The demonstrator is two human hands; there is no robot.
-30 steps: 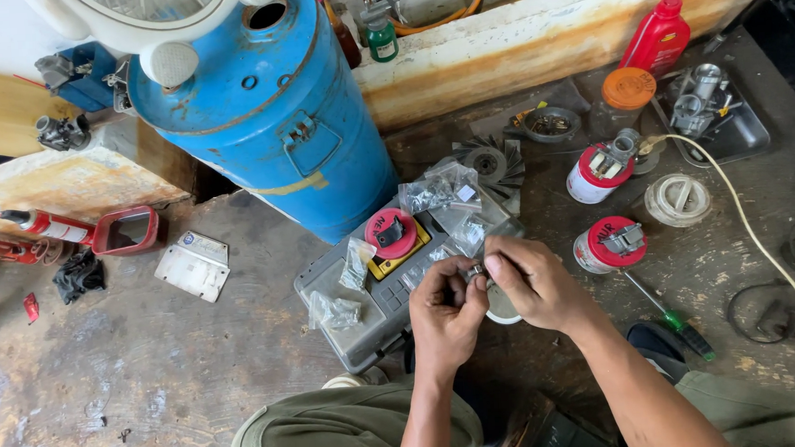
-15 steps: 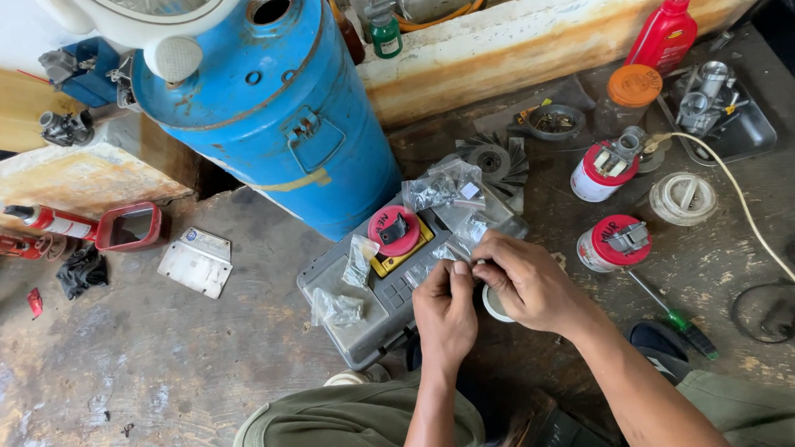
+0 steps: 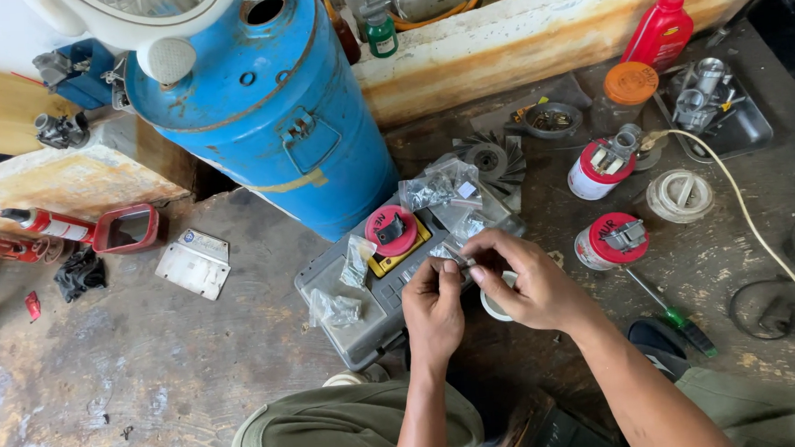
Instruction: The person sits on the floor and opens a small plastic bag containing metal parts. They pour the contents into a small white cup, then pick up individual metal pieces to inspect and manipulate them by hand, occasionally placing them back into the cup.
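Note:
My left hand (image 3: 434,310) and my right hand (image 3: 527,280) meet over the near edge of a grey box (image 3: 366,320) with a red round knob (image 3: 391,230) on a yellow plate. Between their fingertips they pinch a small clear plastic bag (image 3: 454,255) with tiny metal parts in it. Several more small clear bags (image 3: 438,187) lie on the box's top. A white ring-shaped part (image 3: 492,302) shows just under my right hand. My knee in olive trousers (image 3: 336,431) is below.
A big blue metal tank (image 3: 274,112) stands behind the box. Two red-topped white tins (image 3: 609,240) (image 3: 598,166), a green-handled screwdriver (image 3: 679,318), a white round lid (image 3: 679,195), a white cable (image 3: 761,232), a red bottle (image 3: 659,30) and a grey tray of parts (image 3: 713,107) lie right. A red tool (image 3: 80,229) lies left.
The view has shifted slightly. Both hands stay together at the box's edge, fingers working on the small bag; nothing else has moved.

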